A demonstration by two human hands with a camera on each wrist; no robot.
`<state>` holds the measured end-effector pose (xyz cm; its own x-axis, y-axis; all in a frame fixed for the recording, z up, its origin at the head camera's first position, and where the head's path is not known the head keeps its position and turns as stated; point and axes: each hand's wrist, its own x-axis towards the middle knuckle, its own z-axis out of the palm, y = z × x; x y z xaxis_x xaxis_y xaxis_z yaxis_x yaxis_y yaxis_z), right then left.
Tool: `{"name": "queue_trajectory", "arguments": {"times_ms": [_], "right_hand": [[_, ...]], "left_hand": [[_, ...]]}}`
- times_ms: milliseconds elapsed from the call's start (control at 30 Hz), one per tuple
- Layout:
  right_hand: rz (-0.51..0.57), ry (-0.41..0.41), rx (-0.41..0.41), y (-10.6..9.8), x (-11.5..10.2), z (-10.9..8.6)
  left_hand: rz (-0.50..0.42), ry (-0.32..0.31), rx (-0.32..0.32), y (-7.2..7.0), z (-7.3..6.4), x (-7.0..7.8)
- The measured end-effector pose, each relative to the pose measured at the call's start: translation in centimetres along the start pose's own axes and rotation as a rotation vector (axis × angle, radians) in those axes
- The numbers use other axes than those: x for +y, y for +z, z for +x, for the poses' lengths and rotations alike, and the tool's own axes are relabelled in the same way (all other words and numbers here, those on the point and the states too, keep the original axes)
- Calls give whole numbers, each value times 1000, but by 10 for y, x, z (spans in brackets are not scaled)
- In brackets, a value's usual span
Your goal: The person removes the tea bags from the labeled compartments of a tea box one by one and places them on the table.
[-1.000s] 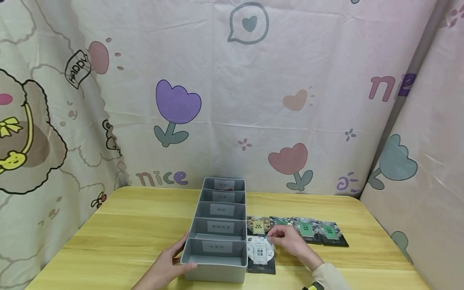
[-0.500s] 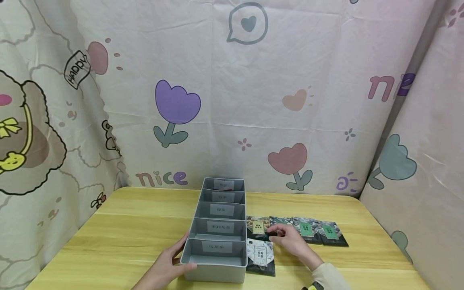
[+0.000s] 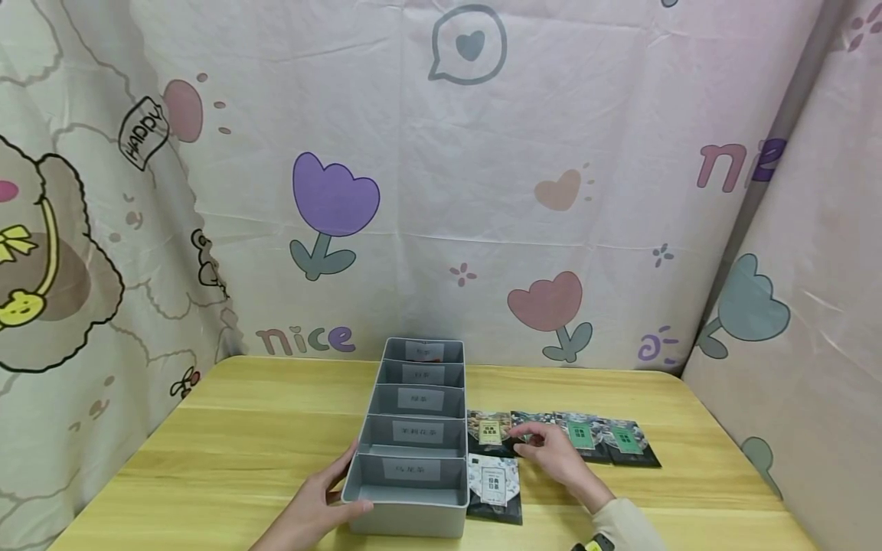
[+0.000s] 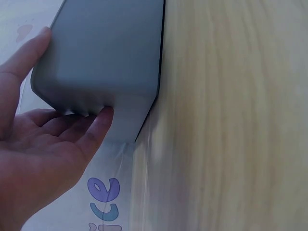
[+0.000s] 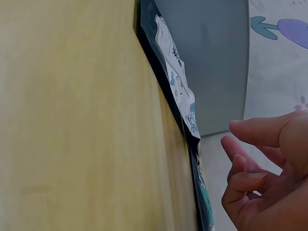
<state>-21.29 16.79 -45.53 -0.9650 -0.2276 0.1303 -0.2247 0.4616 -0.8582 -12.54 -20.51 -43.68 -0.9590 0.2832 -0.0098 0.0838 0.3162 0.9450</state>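
Note:
A long grey divided storage box (image 3: 408, 520) stands on the table, a paper label in each compartment. My left hand (image 3: 318, 499) grips its near left corner, thumb at the front and fingers along the side wall; the left wrist view shows those fingers against the box (image 4: 106, 48). Right of the box lies a black-and-white tea sachet (image 3: 494, 486), below a yellow-labelled sachet (image 3: 489, 434). My right hand (image 3: 556, 461) hovers beside these two, over a partly hidden sachet (image 3: 532, 418). In the right wrist view, thumb and fingers are apart with nothing between them.
Two green-labelled sachets (image 3: 580, 435) overlap at the right end of the row. Printed cloth (image 3: 448, 191) hangs behind the wooden table (image 3: 276, 413) and along both sides. A watch (image 3: 596, 543) sits on the right wrist.
My right hand has let go of the white sachet's upper corner and shifted slightly up. That sachet sits a little nearer, uncovering more of the yellow-labelled one. The left hand stays put.

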Motion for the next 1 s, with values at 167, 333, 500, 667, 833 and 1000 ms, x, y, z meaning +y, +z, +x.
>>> {"name": "queue_trajectory", "arguments": {"times_ms": [167, 333, 500, 667, 833, 1000], "right_hand": [[-12, -22, -4, -1, 1, 0], [-22, -36, -33, -3, 1, 1], [-45, -41, -79, -4, -3, 7], [-22, -46, -131, -12, -15, 24], [-77, -41, -186, -25, -32, 46], [-134, -56, -240, -29, -44, 64]], "left_hand": [[-2, 6, 1, 0, -1, -1], [9, 35, 5, 1, -2, -2], [-10, 26, -1, 0, -2, -4], [-14, 9, 1, 0, -3, -4], [-16, 22, 6, -1, -2, -3], [-5, 33, 6, 0, -2, -3]]}}
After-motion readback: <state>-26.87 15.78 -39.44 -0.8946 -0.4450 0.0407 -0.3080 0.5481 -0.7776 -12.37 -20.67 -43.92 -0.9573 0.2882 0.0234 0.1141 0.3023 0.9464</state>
